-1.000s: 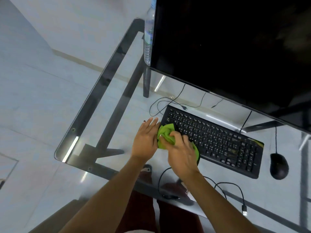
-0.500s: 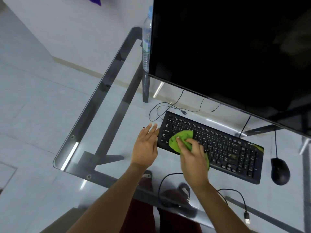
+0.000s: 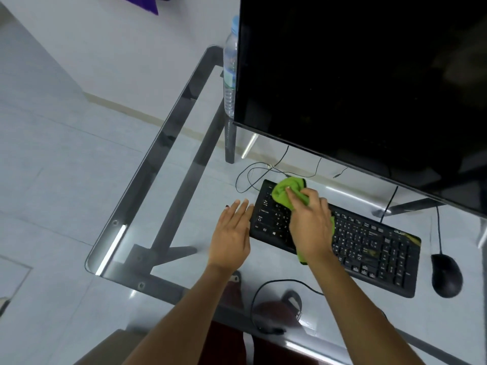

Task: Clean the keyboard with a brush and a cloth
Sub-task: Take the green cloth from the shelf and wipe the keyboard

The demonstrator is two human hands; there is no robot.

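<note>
Head view: our right hand (image 3: 311, 227) grips the cloth (image 3: 286, 192) at the keyboard's (image 3: 369, 248) ten-o'clock corner, unwiped keys running toward four o'clock, while our flat, open left hand (image 3: 232, 233) steadies its near end.

— What do we list for our arms? 
— Both forearms bare to the frame edge, no sleeves; left hand (image 3: 232, 237) and right hand (image 3: 311, 227) without rings or watch.
— And lower down? 
— Dark red legwear, dark sandals.
</note>
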